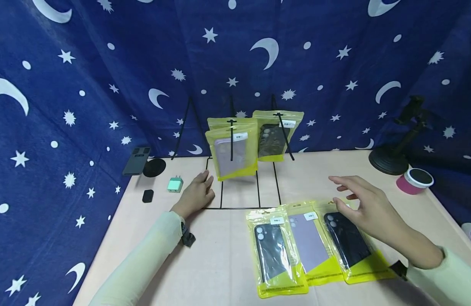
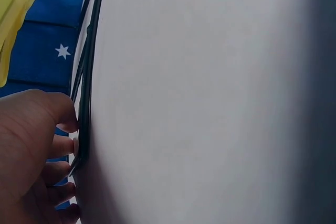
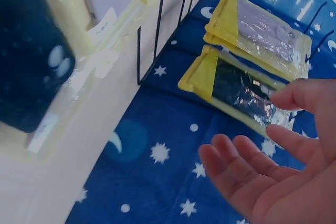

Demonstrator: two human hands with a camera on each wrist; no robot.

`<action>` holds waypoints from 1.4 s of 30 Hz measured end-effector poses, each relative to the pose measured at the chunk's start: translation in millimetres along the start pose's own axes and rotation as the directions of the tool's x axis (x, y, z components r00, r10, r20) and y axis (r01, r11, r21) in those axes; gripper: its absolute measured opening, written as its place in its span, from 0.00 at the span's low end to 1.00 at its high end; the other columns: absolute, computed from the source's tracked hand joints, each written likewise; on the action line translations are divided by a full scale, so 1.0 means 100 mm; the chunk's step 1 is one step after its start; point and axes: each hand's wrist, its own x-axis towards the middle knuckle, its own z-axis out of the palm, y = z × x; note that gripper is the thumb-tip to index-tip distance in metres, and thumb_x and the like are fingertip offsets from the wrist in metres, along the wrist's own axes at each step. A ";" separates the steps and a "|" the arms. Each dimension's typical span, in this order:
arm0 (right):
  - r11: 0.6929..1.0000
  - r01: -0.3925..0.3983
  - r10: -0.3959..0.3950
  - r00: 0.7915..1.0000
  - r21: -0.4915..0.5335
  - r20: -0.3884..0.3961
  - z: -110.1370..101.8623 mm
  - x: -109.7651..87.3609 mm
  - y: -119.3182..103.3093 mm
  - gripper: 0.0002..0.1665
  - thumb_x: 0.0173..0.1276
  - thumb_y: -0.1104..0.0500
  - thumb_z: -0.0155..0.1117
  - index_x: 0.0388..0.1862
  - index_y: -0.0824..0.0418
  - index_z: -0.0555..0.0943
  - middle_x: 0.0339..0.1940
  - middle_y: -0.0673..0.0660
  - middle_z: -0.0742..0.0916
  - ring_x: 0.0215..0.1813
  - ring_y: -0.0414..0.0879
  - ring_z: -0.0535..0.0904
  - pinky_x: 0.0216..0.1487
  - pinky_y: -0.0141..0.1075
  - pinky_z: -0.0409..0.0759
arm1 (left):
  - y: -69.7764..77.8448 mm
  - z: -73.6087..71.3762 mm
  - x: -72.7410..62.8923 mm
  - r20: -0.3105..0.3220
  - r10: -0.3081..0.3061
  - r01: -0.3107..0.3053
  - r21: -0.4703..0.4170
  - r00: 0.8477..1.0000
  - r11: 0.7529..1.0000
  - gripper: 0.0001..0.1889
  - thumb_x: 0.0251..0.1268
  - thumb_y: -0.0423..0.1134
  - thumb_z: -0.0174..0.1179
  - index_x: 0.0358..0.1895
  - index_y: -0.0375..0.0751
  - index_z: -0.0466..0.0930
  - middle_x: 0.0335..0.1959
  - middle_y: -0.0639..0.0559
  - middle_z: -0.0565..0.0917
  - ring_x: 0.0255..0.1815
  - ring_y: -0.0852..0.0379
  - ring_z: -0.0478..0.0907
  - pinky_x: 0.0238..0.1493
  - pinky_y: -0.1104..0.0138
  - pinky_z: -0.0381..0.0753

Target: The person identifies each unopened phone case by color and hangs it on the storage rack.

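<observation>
My left hand is at the front left of a black wire display rack. In the left wrist view, the thumb and bent fingers meet the rack's base wire. On the rack's hooks hang yellow-edged clear pouches: a lilac phone case pouch in front of another, and a dark phone case pouch to the right. My right hand, empty with its fingers apart, is raised over the table. Below it lie three overlapping pouches: a dark-grey case, a lilac case and a black case.
At the left are a phone on a stand, a mint charger plug and a small black item. A black stand and a pink round container stand at the right. A starry blue cloth hangs behind.
</observation>
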 end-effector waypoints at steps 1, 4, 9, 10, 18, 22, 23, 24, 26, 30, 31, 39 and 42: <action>1.000 -0.028 0.028 0.999 -0.009 0.015 -0.02 -0.04 0.02 0.40 0.54 0.64 0.76 0.67 0.58 0.76 0.52 0.60 0.85 0.44 0.53 0.85 0.35 0.44 0.88 | 0.00 0.00 0.00 -0.003 0.002 -0.002 0.001 1.000 1.000 0.30 0.70 0.44 0.49 0.73 0.37 0.67 0.79 0.37 0.60 0.80 0.39 0.58 0.79 0.52 0.63; 0.993 -0.105 0.108 0.992 -0.044 0.071 -0.05 -0.13 0.08 0.38 0.56 0.61 0.74 0.67 0.61 0.75 0.52 0.64 0.85 0.44 0.57 0.85 0.36 0.50 0.88 | -0.01 0.00 0.00 -0.012 0.002 -0.002 -0.005 1.000 1.000 0.30 0.70 0.44 0.49 0.73 0.36 0.67 0.79 0.37 0.60 0.80 0.39 0.58 0.79 0.52 0.63; 0.969 -0.226 0.241 0.952 -0.099 0.187 -0.07 -0.21 0.21 0.37 0.58 0.57 0.73 0.67 0.64 0.74 0.52 0.72 0.84 0.44 0.63 0.83 0.35 0.55 0.87 | -0.01 0.00 0.00 -0.016 -0.004 0.004 -0.009 1.000 1.000 0.30 0.70 0.44 0.50 0.73 0.37 0.67 0.79 0.37 0.60 0.80 0.39 0.59 0.79 0.52 0.63; 0.962 -0.248 0.267 0.940 -0.111 0.213 -0.06 -0.23 0.24 0.37 0.58 0.57 0.73 0.67 0.64 0.74 0.51 0.73 0.84 0.43 0.63 0.83 0.35 0.54 0.87 | -0.01 0.00 0.00 -0.013 -0.004 0.004 -0.009 1.000 1.000 0.30 0.70 0.44 0.50 0.73 0.37 0.67 0.79 0.37 0.60 0.80 0.39 0.59 0.79 0.52 0.63; 0.899 -0.395 0.438 0.799 -0.189 0.412 0.10 -0.43 0.42 0.44 0.61 0.50 0.72 0.69 0.71 0.69 0.53 0.81 0.80 0.47 0.72 0.81 0.35 0.58 0.85 | 0.00 -0.01 0.00 0.000 0.004 -0.004 0.004 1.000 1.000 0.30 0.71 0.45 0.49 0.73 0.36 0.67 0.79 0.36 0.59 0.80 0.38 0.58 0.79 0.52 0.63; 0.864 -0.444 0.503 0.720 -0.238 0.478 0.20 -0.49 0.51 0.54 0.60 0.41 0.72 0.72 0.73 0.62 0.57 0.85 0.76 0.49 0.74 0.78 0.42 0.68 0.81 | 0.01 -0.02 0.01 0.000 0.003 -0.003 0.012 1.000 1.000 0.30 0.71 0.45 0.49 0.73 0.37 0.67 0.79 0.36 0.60 0.80 0.38 0.58 0.79 0.52 0.62; 0.855 -0.456 0.516 0.702 -0.247 0.492 0.22 -0.49 0.53 0.57 0.59 0.39 0.71 0.73 0.74 0.60 0.58 0.85 0.75 0.47 0.73 0.78 0.42 0.68 0.81 | 0.02 -0.03 0.02 -0.002 0.004 -0.003 0.015 1.000 1.000 0.30 0.71 0.45 0.49 0.73 0.37 0.67 0.79 0.36 0.60 0.80 0.38 0.59 0.79 0.52 0.62; 0.847 -0.468 0.527 0.684 -0.251 0.504 0.24 -0.50 0.55 0.59 0.59 0.37 0.71 0.73 0.75 0.58 0.59 0.86 0.74 0.46 0.72 0.77 0.42 0.69 0.81 | 0.02 -0.03 0.02 -0.005 0.007 -0.007 0.019 1.000 1.000 0.30 0.71 0.44 0.49 0.73 0.36 0.67 0.79 0.36 0.60 0.80 0.38 0.59 0.79 0.52 0.62; 0.837 -0.487 0.539 0.656 -0.249 0.528 0.27 -0.52 0.58 0.63 0.58 0.35 0.70 0.74 0.76 0.55 0.60 0.87 0.72 0.43 0.68 0.77 0.42 0.68 0.82 | 0.02 -0.03 0.02 -0.009 0.015 -0.015 0.025 1.000 1.000 0.30 0.70 0.44 0.50 0.73 0.35 0.68 0.78 0.35 0.61 0.79 0.37 0.60 0.79 0.52 0.63; 0.826 -0.505 0.548 0.615 -0.252 0.567 0.34 -0.55 0.60 0.68 0.56 0.33 0.71 0.75 0.76 0.52 0.61 0.88 0.71 0.40 0.65 0.77 0.39 0.64 0.84 | 0.03 -0.04 0.02 0.007 0.027 -0.027 0.026 1.000 0.999 0.30 0.70 0.44 0.49 0.73 0.35 0.67 0.78 0.34 0.60 0.79 0.36 0.60 0.79 0.52 0.62; 0.825 -0.506 0.549 0.610 -0.252 0.571 0.35 -0.55 0.60 0.68 0.56 0.33 0.71 0.75 0.76 0.51 0.60 0.88 0.71 0.39 0.64 0.77 0.38 0.62 0.84 | 0.03 -0.04 0.02 0.014 0.024 -0.024 0.024 1.000 0.999 0.30 0.71 0.44 0.49 0.73 0.35 0.67 0.79 0.34 0.60 0.79 0.36 0.59 0.79 0.53 0.61; 0.843 -0.470 0.529 0.639 -0.262 0.559 0.44 -0.56 0.56 0.70 0.54 0.31 0.72 0.76 0.76 0.51 0.48 0.83 0.77 0.35 0.58 0.75 0.31 0.48 0.83 | 0.03 -0.05 0.01 0.045 0.001 -0.002 0.028 0.999 1.000 0.30 0.71 0.44 0.47 0.73 0.35 0.66 0.80 0.35 0.58 0.80 0.37 0.58 0.80 0.52 0.60; 0.843 -0.455 0.534 0.648 -0.287 0.543 0.46 -0.57 0.53 0.72 0.51 0.28 0.71 0.75 0.76 0.53 0.48 0.83 0.78 0.35 0.60 0.75 0.34 0.57 0.84 | 0.03 -0.05 0.01 0.045 0.001 -0.002 0.028 0.999 1.000 0.30 0.72 0.44 0.47 0.73 0.36 0.66 0.80 0.35 0.58 0.80 0.38 0.58 0.80 0.53 0.60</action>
